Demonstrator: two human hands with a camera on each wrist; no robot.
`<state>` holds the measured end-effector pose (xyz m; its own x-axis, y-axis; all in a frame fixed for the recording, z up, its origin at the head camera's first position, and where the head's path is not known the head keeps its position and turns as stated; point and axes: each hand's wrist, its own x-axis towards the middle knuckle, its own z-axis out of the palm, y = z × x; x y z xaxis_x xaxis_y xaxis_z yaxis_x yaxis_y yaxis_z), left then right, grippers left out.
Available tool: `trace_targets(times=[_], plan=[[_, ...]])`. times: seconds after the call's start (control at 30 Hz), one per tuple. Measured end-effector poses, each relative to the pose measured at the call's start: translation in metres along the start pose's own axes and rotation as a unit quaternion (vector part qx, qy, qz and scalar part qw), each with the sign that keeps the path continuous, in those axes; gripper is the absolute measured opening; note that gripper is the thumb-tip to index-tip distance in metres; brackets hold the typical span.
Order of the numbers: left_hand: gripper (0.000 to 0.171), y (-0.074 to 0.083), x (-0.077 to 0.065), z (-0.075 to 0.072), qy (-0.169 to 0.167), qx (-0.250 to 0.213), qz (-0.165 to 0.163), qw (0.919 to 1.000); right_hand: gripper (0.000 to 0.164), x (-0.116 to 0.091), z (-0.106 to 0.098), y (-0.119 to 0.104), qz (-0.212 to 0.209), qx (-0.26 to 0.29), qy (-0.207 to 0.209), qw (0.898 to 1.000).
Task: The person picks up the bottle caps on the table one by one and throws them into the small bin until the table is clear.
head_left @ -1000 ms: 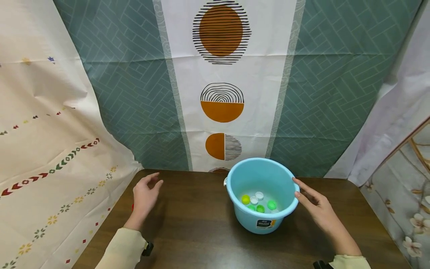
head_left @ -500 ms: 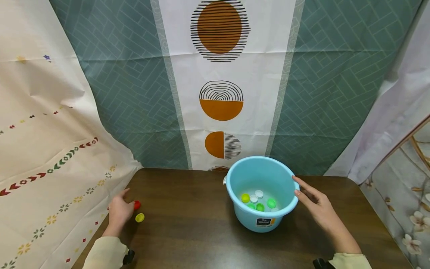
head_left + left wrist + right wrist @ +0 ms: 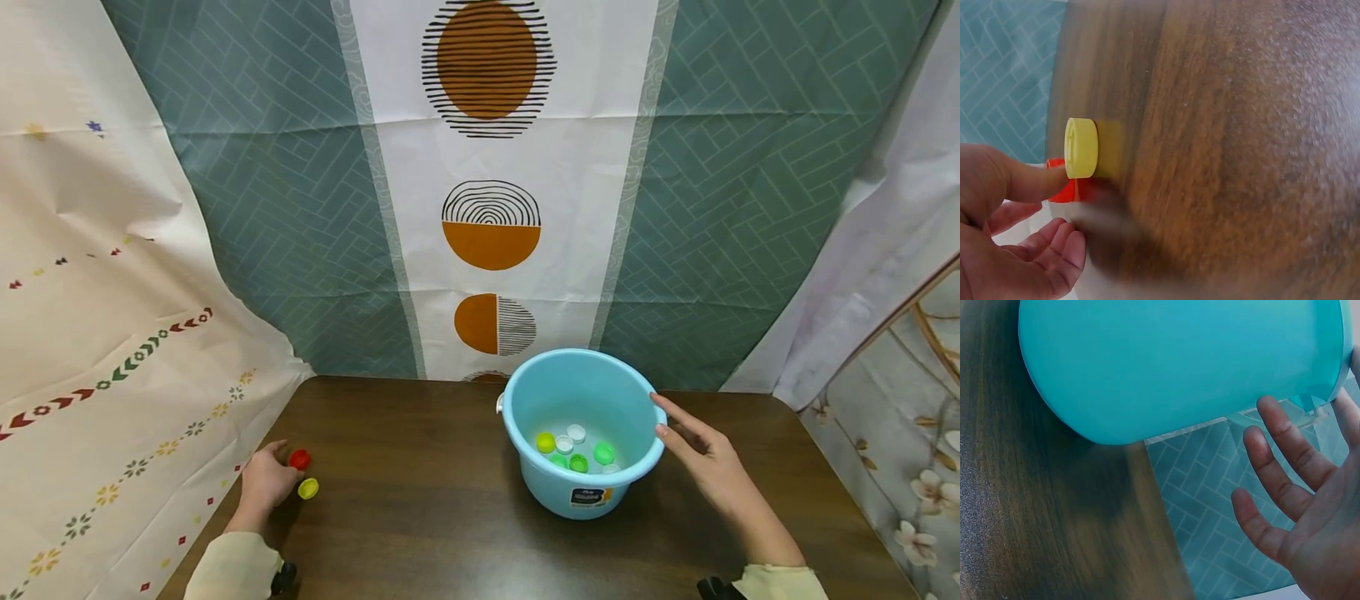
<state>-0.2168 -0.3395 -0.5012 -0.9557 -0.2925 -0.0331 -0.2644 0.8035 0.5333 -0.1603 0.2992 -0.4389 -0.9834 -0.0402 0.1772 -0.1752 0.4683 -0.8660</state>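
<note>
My left hand (image 3: 268, 481) is low at the table's left side, beside a red bottle cap (image 3: 299, 460) and a yellow bottle cap (image 3: 308, 488). In the left wrist view its thumb (image 3: 1038, 181) reaches to the yellow cap (image 3: 1082, 148) and partly covers the red cap (image 3: 1063, 190); whether it touches either, I cannot tell. The other fingers hang loosely curled below, apart from both caps. My right hand (image 3: 708, 458) touches the right rim of a light blue bucket (image 3: 551, 487) with thumb and index finger. Its remaining fingers (image 3: 1285, 434) are spread beside the bucket wall.
Several bottle caps (image 3: 578, 463), green, yellow and white, lie on the bucket's floor. The bucket stands upright on a brown wooden table (image 3: 420, 500). Behind hangs a green and white patterned cloth (image 3: 495, 167); a cream cloth (image 3: 97, 375) borders the left side.
My left hand has moved left and down to the caps, first passing in front of them. The yellow and red caps now show beside it. My right hand stays at the bucket rim.
</note>
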Motion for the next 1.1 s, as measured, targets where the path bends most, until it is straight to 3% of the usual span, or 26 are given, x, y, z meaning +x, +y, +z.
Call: trace_targets(times=[0.17, 0.6, 1.1], plan=[[0.070, 0.000, 0.001, 0.003, -0.008, -0.005, -0.004, 0.9999, 0.046, -0.001, 0.000, 0.001, -0.003, 0.002, 0.001, 1.000], [0.052, 0.001, 0.004, 0.009, 0.012, -0.003, 0.004, 0.9999, 0.045, 0.000, 0.000, 0.001, -0.010, 0.003, 0.001, 1.000], [0.048, -0.001, 0.007, 0.013, 0.019, -0.006, -0.011, 0.9997, 0.045, 0.000, 0.000, 0.001, -0.004, 0.003, 0.004, 1.000]])
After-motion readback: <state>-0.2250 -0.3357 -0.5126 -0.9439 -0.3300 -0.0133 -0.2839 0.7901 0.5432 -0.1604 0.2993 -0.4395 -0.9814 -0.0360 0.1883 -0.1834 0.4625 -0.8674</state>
